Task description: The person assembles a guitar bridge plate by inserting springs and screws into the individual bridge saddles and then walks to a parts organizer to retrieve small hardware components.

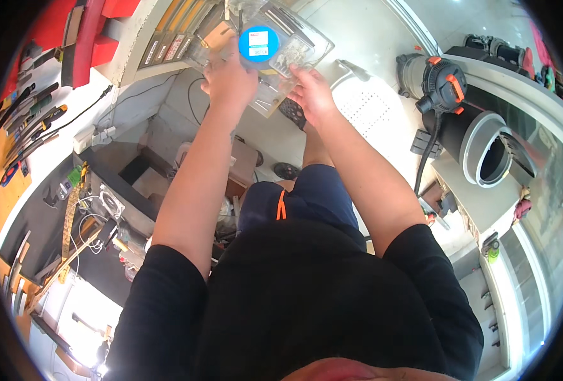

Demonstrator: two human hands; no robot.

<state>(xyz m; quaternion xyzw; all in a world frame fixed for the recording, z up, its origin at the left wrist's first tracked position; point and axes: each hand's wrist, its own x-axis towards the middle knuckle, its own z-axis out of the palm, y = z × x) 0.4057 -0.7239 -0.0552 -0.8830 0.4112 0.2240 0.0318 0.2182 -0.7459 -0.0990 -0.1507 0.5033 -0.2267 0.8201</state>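
Note:
At the top of the head view, my left hand (230, 81) is closed at the left and lower edge of a blue round container (251, 54) with a white label. My right hand (313, 95) pinches the near right edge of a clear plastic drawer (270, 96). Thin metal pieces show through the drawer's clear wall. The blue container sits over the drawer's far part, among other clear trays (303, 41) with small parts. My fingers partly hide how the left hand's grip meets the container and drawer.
A drawer cabinet (167, 47) stands beside my left hand. Knives and hand tools (40, 117) hang at the left. A white perforated stool (367, 105) is right of my hands. Farther right are a black-and-orange vacuum head (443, 82) and a dark cylinder (484, 155).

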